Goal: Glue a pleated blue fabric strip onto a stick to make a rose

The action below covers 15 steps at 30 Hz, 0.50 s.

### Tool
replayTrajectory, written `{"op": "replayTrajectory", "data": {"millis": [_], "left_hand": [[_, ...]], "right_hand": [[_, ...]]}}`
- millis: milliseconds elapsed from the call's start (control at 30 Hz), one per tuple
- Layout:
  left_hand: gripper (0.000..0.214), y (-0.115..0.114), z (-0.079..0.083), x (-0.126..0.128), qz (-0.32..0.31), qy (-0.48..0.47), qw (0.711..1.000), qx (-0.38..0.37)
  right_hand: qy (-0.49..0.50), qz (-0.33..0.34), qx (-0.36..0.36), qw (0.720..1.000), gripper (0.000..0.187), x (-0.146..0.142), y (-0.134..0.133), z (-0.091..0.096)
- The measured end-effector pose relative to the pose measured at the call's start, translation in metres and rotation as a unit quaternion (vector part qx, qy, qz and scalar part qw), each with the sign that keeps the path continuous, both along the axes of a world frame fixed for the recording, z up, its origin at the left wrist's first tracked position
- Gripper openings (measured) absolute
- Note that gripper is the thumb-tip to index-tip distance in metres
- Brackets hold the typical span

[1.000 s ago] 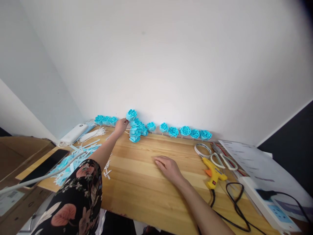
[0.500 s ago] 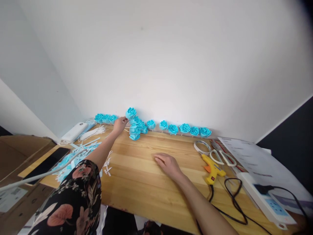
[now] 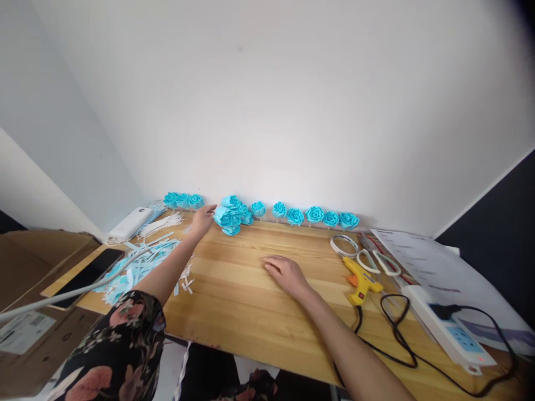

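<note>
My left hand (image 3: 203,219) is at the back of the wooden table with its fingers closed at the stem side of a light-blue handmade flower (image 3: 224,216). That bloom lies against a small heap of similar blue flowers (image 3: 243,214), so its stem is mostly hidden by the fingers. Palm down on the bare wood rests my right hand (image 3: 288,275), relaxed and holding nothing, its fingers stretched toward the left. More blue flowers (image 3: 315,214) stand in a row along the wall, and a group of them (image 3: 183,200) is to the left of my left hand.
Blue and white strips (image 3: 142,262) lie beside a phone (image 3: 90,275) and a white power bank (image 3: 130,224) on the left. At right are a yellow glue gun (image 3: 360,281), tape roll (image 3: 343,245), scissors (image 3: 378,262), papers (image 3: 418,267) and a power strip (image 3: 449,328).
My left hand has lowered the flower from above the heap down against it. The view has shifted slightly; my right hand stays resting on the table.
</note>
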State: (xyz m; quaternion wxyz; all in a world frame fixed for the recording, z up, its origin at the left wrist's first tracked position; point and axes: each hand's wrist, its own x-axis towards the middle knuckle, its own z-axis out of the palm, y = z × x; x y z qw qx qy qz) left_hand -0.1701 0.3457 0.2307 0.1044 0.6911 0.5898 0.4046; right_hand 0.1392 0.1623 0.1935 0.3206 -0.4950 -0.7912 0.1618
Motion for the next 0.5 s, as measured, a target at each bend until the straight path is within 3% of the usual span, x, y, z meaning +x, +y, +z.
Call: {"op": "replayTrajectory", "data": {"millis": [333,500], "left_hand": [[0.034,-0.007,-0.014,-0.006,-0.056,0.094,0.994,-0.005],[0.031,-0.012,-0.021,-0.020,-0.126,0.168,0.978,0.005]], "right_hand": [[-0.006,0.000,-0.002,1.000,0.028,0.001,0.000,0.001],[-0.014,0.003,-0.001,1.000,0.028,0.001,0.000,0.000]]}}
